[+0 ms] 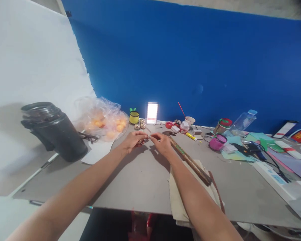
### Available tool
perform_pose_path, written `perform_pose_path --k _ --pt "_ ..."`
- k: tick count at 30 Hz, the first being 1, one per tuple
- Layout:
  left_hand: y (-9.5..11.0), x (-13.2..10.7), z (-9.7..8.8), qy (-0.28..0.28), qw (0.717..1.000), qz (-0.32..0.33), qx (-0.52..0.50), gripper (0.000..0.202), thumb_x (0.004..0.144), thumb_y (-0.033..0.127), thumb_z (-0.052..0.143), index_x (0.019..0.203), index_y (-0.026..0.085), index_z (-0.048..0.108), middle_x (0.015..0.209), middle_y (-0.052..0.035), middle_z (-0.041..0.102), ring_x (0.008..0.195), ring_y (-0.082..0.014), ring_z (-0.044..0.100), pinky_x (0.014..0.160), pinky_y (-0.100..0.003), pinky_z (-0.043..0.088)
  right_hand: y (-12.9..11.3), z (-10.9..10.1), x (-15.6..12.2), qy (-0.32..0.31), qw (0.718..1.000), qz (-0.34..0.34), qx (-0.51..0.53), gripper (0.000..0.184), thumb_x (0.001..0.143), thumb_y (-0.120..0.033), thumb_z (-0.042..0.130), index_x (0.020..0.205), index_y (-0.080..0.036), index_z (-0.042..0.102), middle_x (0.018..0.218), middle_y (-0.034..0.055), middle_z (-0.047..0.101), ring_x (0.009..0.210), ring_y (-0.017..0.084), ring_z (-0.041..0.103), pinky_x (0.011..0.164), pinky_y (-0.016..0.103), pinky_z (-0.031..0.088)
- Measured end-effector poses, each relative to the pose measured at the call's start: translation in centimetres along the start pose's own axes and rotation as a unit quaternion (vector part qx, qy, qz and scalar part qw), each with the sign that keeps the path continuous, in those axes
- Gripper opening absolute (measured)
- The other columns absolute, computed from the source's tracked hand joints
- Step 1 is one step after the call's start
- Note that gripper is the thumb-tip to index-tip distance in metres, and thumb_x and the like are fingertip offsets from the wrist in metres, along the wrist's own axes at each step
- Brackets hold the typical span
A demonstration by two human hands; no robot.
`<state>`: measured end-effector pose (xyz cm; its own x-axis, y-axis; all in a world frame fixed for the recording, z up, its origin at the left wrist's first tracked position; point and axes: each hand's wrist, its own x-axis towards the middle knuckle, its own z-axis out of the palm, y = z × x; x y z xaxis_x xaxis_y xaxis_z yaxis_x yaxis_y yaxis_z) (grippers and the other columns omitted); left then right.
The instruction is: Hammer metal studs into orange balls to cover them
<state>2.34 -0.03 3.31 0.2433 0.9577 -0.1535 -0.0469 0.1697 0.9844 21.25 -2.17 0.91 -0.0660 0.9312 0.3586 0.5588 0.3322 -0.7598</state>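
Observation:
Near the middle of the table, my left hand (136, 140) is closed, its thumb and fingers pinching a small pale piece (148, 136). My right hand (161, 142) meets it from the other side, also in a pinch at that piece. What the piece is, I cannot make out; fingertips cover most of it. Both hands are held just above the grey tabletop (140, 174). Beneath my right forearm lies a folded beige cloth (177, 197). A long worn wooden bar (190, 160) rests partly on this cloth, beside my right wrist.
A black flask (56, 134) stands at left, near a plastic bag of orange fruit (110, 125). Along the back are a yellow pot (134, 117), a bright screen (152, 112) and a paper cup (190, 121). Rightward sit a purple pot (217, 142) and a power strip (272, 177).

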Motion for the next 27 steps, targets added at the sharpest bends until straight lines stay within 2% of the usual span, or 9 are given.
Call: perform_pose_path --k 3,7,11,15,19,21,23,25,27 --pt "-1.0 -0.6 0.5 -0.017 0.998 -0.026 -0.058 0.034 0.058 0.029 0.089 0.081 0.016 0.067 0.061 0.0018 0.058 0.054 -0.0085 0.051 0.050 -0.021 0.034 -0.8 0.5 -0.4 -0.010 0.996 -0.014 0.082 0.024 0.088 -0.040 0.069 0.097 -0.020 0.079 0.090 0.0033 0.079 0.082 0.018 0.069 0.079 0.028 0.052" --pt "-1.4 -0.7 0.4 -0.040 0.992 -0.050 -0.106 0.044 0.054 0.027 0.092 0.087 0.014 0.065 0.066 0.0020 0.059 0.053 -0.0068 0.050 0.047 -0.018 0.026 -0.8 0.7 -0.7 -0.027 0.995 -0.019 0.089 0.018 0.086 -0.034 0.069 0.092 -0.021 0.080 0.094 0.0031 0.079 0.085 0.018 0.069 0.082 0.028 0.051" --pt "-1.8 -0.8 0.0 -0.063 0.991 -0.053 -0.108 0.045 0.058 0.031 0.094 0.088 0.014 0.064 0.068 0.0009 0.060 0.055 -0.0073 0.051 0.047 -0.018 0.026 -0.6 1.1 -0.7 -0.020 0.996 -0.028 0.077 0.016 0.083 -0.029 0.069 0.090 -0.021 0.080 0.092 0.0036 0.078 0.081 0.017 0.065 0.080 0.028 0.050" --pt "-2.4 -0.8 -0.1 -0.072 0.989 -0.042 -0.119 0.046 0.062 0.037 0.094 0.087 0.014 0.063 0.069 0.0004 0.059 0.056 -0.0080 0.052 0.047 -0.018 0.029 -0.7 1.4 -0.6 -0.013 0.995 -0.025 0.095 0.014 0.080 -0.031 0.069 0.080 -0.019 0.078 0.084 0.0036 0.076 0.076 0.017 0.063 0.078 0.029 0.051" --pt "-2.1 -0.9 0.1 -0.065 0.984 -0.037 -0.162 0.037 0.077 0.044 0.083 0.086 0.014 0.063 0.078 -0.0039 0.062 0.060 -0.0096 0.054 0.048 -0.019 0.035 -1.0 1.2 -0.7 0.012 0.989 0.002 0.148 0.018 0.078 -0.037 0.072 0.078 -0.020 0.078 0.079 0.0028 0.075 0.072 0.017 0.063 0.073 0.029 0.051" --pt "-1.8 -1.0 0.1 -0.060 0.977 -0.040 -0.199 0.026 0.084 0.038 0.072 0.089 0.014 0.065 0.083 -0.0063 0.064 0.065 -0.0120 0.058 0.051 -0.022 0.043 -1.1 1.0 -0.6 0.021 0.983 0.039 0.178 0.020 0.076 -0.039 0.074 0.080 -0.020 0.078 0.074 0.0015 0.073 0.066 0.015 0.060 0.066 0.027 0.050" --pt "-1.6 -1.3 0.2 -0.074 0.970 -0.041 -0.226 0.018 0.081 0.025 0.069 0.096 0.014 0.066 0.086 -0.0072 0.066 0.070 -0.0145 0.062 0.057 -0.026 0.050 -1.0 0.8 -0.5 0.029 0.974 0.082 0.212 0.023 0.073 -0.040 0.076 0.082 -0.019 0.079 0.067 -0.0003 0.069 0.060 0.013 0.056 0.057 0.025 0.046" --pt "-1.6 -1.5 0.2 -0.096 0.967 -0.031 -0.233 0.030 0.073 0.014 0.072 0.103 0.015 0.066 0.090 -0.0070 0.068 0.076 -0.0156 0.065 0.064 -0.028 0.054 -1.0 0.7 -0.4 0.035 0.961 0.117 0.249 0.026 0.070 -0.042 0.079 0.083 -0.019 0.078 0.064 -0.0014 0.066 0.057 0.012 0.054 0.053 0.023 0.044" --pt "-1.8 -1.7 0.3 -0.107 0.971 -0.010 -0.213 0.040 0.070 0.012 0.078 0.108 0.016 0.065 0.095 -0.0074 0.070 0.081 -0.0166 0.068 0.069 -0.029 0.056 -1.0 0.5 -0.3 0.040 0.947 0.141 0.284 0.028 0.067 -0.042 0.081 0.083 -0.019 0.077 0.066 -0.0007 0.068 0.059 0.012 0.055 0.053 0.022 0.044"
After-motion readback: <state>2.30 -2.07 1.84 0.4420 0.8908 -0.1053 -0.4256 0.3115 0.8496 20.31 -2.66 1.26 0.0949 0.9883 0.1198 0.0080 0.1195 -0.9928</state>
